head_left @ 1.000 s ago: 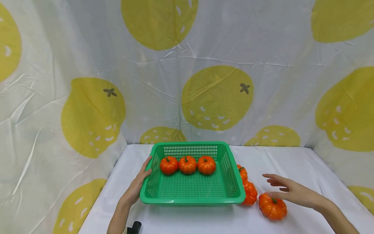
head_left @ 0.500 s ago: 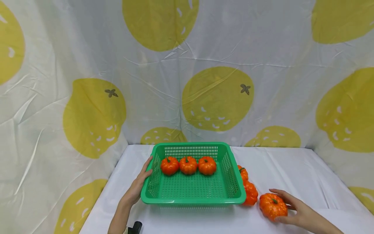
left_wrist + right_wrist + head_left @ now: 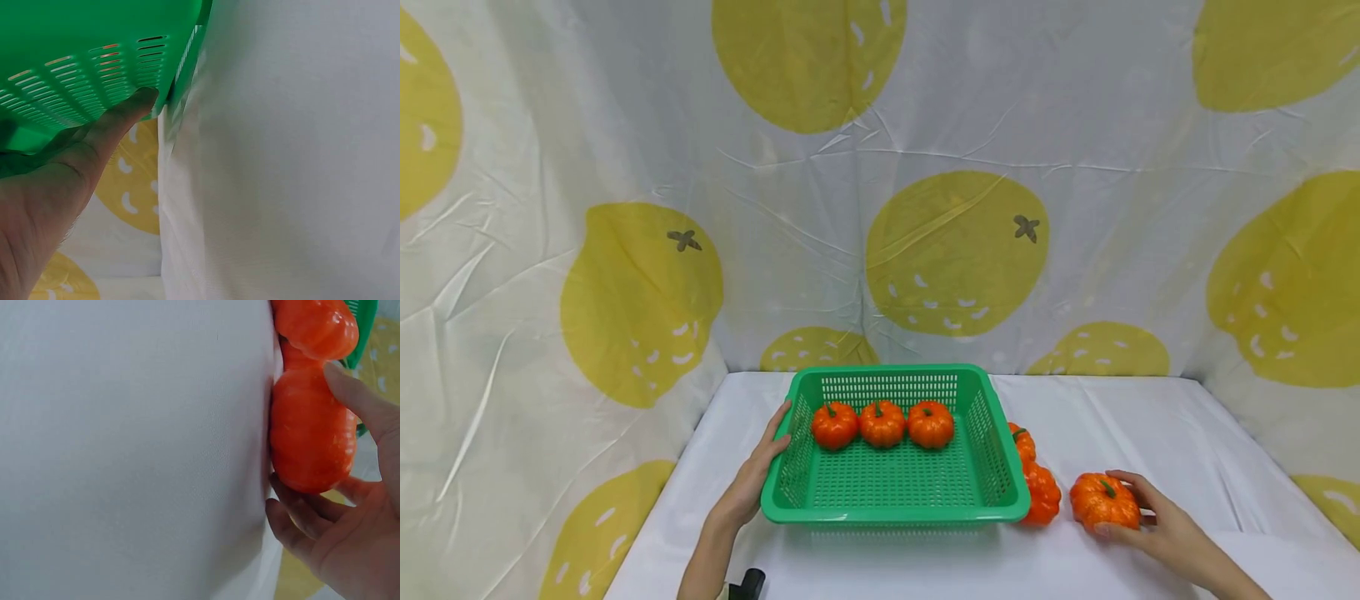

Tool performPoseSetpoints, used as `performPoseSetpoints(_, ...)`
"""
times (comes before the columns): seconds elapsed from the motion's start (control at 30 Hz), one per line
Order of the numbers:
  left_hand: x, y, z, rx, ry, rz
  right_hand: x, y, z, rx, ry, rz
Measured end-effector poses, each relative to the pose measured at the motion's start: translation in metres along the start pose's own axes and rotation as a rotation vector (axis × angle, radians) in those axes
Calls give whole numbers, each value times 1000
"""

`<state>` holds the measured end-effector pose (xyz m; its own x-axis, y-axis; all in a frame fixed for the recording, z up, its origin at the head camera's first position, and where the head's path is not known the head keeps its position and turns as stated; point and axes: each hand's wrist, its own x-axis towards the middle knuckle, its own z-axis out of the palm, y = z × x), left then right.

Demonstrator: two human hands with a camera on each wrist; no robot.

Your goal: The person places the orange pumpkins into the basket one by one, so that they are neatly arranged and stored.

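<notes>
A green plastic basket (image 3: pixel 895 515) stands at the centre of the head view, with three small orange pumpkins (image 3: pixel 882 424) in a row inside it. My left hand (image 3: pixel 748 483) rests against the basket's left side, fingers extended along it. In the left wrist view one digit lies straight on the slotted wall; the other fingers are mostly hidden. To the right of the basket, my right hand (image 3: pixel 1157 529) grips another orange pumpkin (image 3: pixel 1103 502) from its right side. The right wrist view shows the thumb (image 3: pixel 359 400) on one side of that pumpkin and curled fingers on the other.
Two more orange pumpkins (image 3: pixel 1040 496) sit close by the basket's right wall, partly hidden by its rim. White cloth (image 3: pixel 1210 450) covers the table. Behind and at the sides hangs a lemon-print curtain (image 3: pixel 805 250). A black object (image 3: pixel 748 582) shows by the left wrist.
My right hand came down around the right-hand pumpkin, took hold of it, and shifted it slightly away from me. My left hand and the basket stay in place.
</notes>
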<state>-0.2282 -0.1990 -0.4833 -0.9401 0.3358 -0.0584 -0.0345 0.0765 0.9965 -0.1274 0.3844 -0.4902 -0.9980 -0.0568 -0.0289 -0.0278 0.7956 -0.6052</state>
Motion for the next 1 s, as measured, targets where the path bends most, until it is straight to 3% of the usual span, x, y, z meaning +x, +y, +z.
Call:
performPoseSetpoints(0.2,0,-1,0,-9,7,1,0,11,-3,33,41,-100)
performPoseSetpoints(0.67,2,2,1,-5,18,-19,8,24,-21,-8,54,19)
performPoseSetpoints(0.83,2,2,2,13,35,-16,14,13,-20,19,95,30)
performPoseSetpoints(1.0,1,0,4,33,52,-6,26,-20,-22,74,109,6)
